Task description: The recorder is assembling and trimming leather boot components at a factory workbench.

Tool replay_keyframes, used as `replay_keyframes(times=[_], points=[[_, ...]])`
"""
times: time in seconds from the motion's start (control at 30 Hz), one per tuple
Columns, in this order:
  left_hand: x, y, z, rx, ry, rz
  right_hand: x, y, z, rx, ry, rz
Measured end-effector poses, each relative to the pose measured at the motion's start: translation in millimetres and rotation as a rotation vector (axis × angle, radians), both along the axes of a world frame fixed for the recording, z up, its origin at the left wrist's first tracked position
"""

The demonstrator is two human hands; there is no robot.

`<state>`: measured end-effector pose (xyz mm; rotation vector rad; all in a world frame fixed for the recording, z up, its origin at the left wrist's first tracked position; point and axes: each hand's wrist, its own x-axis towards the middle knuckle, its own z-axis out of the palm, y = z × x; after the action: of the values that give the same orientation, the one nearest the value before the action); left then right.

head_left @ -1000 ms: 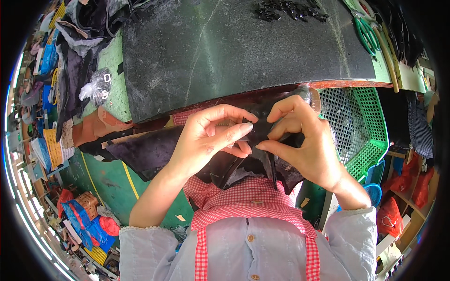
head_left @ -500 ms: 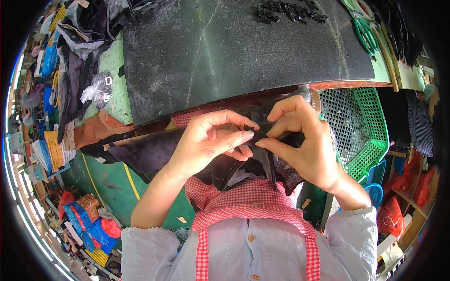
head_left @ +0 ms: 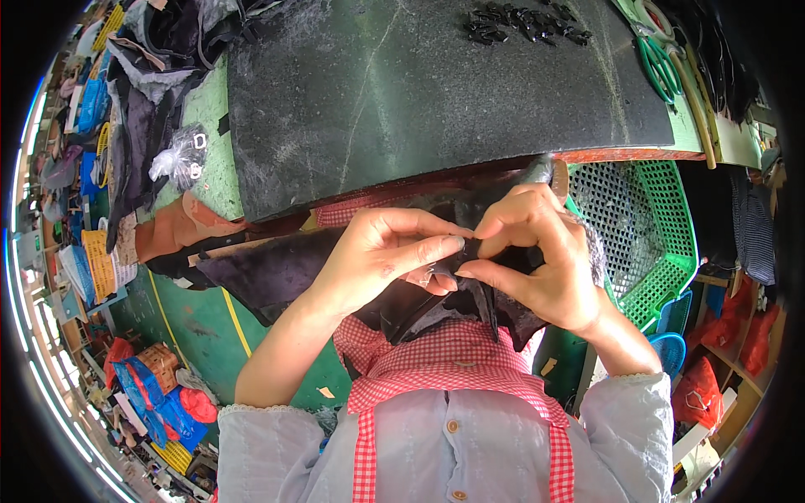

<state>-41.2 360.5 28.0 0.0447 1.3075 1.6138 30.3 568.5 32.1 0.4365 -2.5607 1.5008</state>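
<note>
My left hand (head_left: 373,251) is closed, its thumb and forefinger pinched on the edge of a black piece of material (head_left: 419,310) with a grey fuzzy lining. My right hand (head_left: 545,256) is curled around the same edge. Its forefinger meets the left fingertips, while its thumb presses lower on a narrow black strip. Any small part between the fingertips is hidden. The piece hangs down over my red-checked apron (head_left: 453,377). Further left, a dark purplish-black panel (head_left: 264,272) droops from the table's near edge.
A dark slab (head_left: 436,101) covers the table, with several small shiny black pieces (head_left: 528,23) heaped at its far side. Green-handled scissors (head_left: 660,71) lie at its right. Below stands a green basket (head_left: 683,210). Lined pieces (head_left: 151,126) and a clear plastic bag (head_left: 180,159) lie left.
My right hand has tipped inward, its forefinger coming down to meet my left fingertips and its other fingers folding in. My left hand has barely moved. The view has shifted slightly.
</note>
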Motion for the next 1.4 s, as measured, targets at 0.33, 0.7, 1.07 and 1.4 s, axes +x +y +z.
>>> replay_keyframes(times=[0.33, 0.7, 1.07, 1.4], points=[[0, 2, 2, -0.020, 0.006, 0.004, 4, 0, -4, -0.086, -0.062, -0.058], [-12, 9, 9, -0.031, 0.042, -0.100, -1, 5, 11, 0.118, 0.096, 0.072], [-7, 18, 8, -0.017, -0.099, -0.031, -4, 2, 9, 0.248, 0.354, -0.001], [-26, 15, 23, -0.099, 0.577, 0.001, 14, -15, -7, 0.226, 0.424, 0.078]])
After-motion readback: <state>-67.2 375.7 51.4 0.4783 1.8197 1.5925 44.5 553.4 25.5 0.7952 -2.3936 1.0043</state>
